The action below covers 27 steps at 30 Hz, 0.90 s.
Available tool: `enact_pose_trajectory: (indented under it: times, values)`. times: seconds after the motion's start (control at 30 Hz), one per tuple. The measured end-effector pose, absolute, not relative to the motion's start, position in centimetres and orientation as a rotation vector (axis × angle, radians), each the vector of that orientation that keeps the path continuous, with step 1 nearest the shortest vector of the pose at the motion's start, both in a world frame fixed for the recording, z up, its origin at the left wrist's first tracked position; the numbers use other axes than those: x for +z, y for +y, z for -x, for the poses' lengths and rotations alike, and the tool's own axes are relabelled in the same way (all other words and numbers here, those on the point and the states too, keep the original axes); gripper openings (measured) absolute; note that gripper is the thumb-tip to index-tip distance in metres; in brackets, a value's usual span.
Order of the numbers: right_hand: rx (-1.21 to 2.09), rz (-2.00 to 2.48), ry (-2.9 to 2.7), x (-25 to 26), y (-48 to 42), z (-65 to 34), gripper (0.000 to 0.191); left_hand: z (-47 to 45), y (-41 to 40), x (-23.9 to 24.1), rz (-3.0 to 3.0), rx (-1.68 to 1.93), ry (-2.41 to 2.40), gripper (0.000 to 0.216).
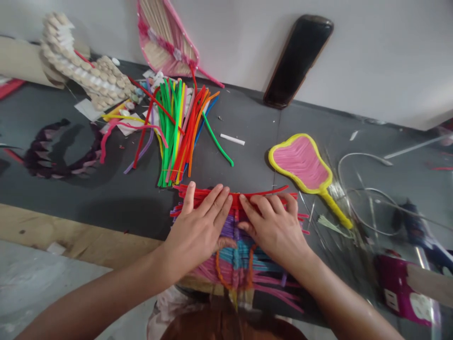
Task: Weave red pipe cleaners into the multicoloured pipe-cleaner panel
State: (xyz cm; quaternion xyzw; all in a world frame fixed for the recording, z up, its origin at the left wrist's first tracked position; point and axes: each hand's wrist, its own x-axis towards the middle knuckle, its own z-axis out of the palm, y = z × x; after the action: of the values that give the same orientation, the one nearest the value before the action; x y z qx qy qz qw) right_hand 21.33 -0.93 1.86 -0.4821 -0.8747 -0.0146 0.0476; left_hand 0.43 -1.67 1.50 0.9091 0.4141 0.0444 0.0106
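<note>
A woven mat of pipe cleaners [240, 264] lies on the dark grey table [123, 203], with bands of pink, blue, purple and red. My left hand [200, 226] rests on its upper left part, fingers stretched flat over the red strands [237, 197]. My right hand [274, 224] lies beside it on the upper right part, fingers flat and pressing the same red strands. An orange pipe cleaner loop [219, 276] runs through the lower middle of the mat.
A loose pile of coloured pipe cleaners [177, 127] lies beyond the hands. A pink and yellow paddle shape [302, 163] sits to the right, a phone [299, 59] leans on the wall, a glue gun [417, 231] with cable lies far right, and finished crafts [78, 71] stand at back left.
</note>
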Motion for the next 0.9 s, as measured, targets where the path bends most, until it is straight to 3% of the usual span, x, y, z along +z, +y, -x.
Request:
enact_pose_trajectory:
  times: [0.2,0.9]
  values:
    - [-0.028,1.479,-2.702,1.9,-1.1,-21.3,0.046,-0.1,-1.8,0.8,-2.806,0.124,1.274,0.091]
    - [-0.076,1.511,-2.776,3.5,-2.6,-21.7,0.036,-0.4,-1.7,1.4,-2.721,-0.03,1.289,0.09]
